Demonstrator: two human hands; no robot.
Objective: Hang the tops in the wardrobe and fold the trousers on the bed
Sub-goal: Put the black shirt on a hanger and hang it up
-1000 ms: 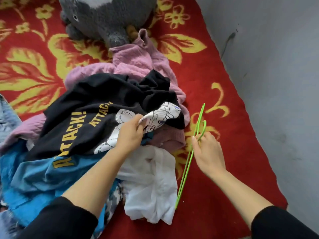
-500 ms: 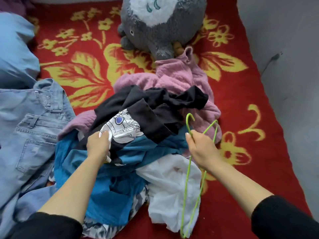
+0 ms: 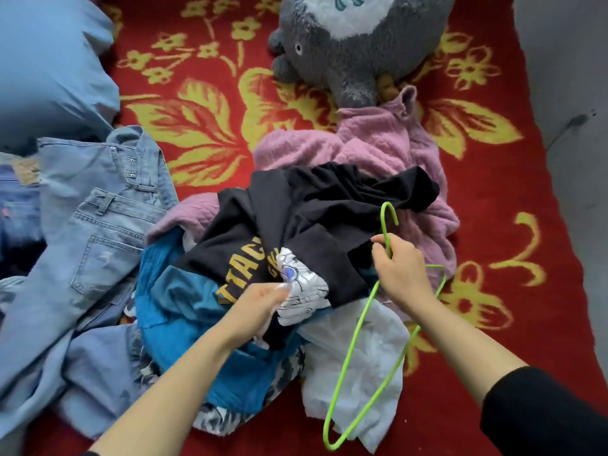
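A heap of clothes lies on the red flowered bed cover (image 3: 513, 192). On top is a black T-shirt (image 3: 312, 218) with yellow letters and a white print. My left hand (image 3: 263, 301) pinches this shirt at the white print. My right hand (image 3: 399, 268) grips a green wire hanger (image 3: 357, 363) just under its hook, held above the heap. Under the black shirt lie a pink top (image 3: 371, 149), a blue top (image 3: 184, 311) and a white garment (image 3: 365, 363). Light blue jeans (image 3: 95, 232) are spread to the left.
A grey plush toy (image 3: 355, 44) sits at the head of the heap. A blue pillow (image 3: 49, 60) lies at the upper left. A grey wall (image 3: 566, 126) runs along the bed's right side.
My right hand lifted the hanger off the bed cover and brought it over the heap. My left hand pulled the black shirt toward me; the view shifted left, showing the jeans and pillow.
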